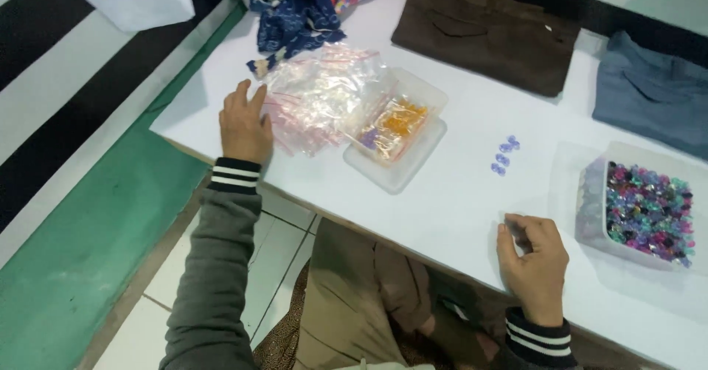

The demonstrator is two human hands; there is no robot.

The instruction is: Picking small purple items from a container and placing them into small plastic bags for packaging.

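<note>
My left hand [245,125] lies flat on the white table [472,193], its fingertips touching a heap of small clear zip bags [317,93]. Beside the heap stands a clear plastic tray [424,93] holding filled bags with orange and purple pieces. My right hand [535,259] rests near the table's front edge with fingers curled and thumb meeting forefinger; whether it pinches anything I cannot tell. Several small blue-purple beads [504,154] lie on the table above it. A clear box [597,193] full of mixed coloured beads stands to the right of that hand.
A folded brown garment [487,34] and a folded blue-grey garment [653,97] lie at the table's far side. Dark blue patterned cloth [295,19] sits at the far left. A green and tiled floor lies left of the table; my knees are under its front edge.
</note>
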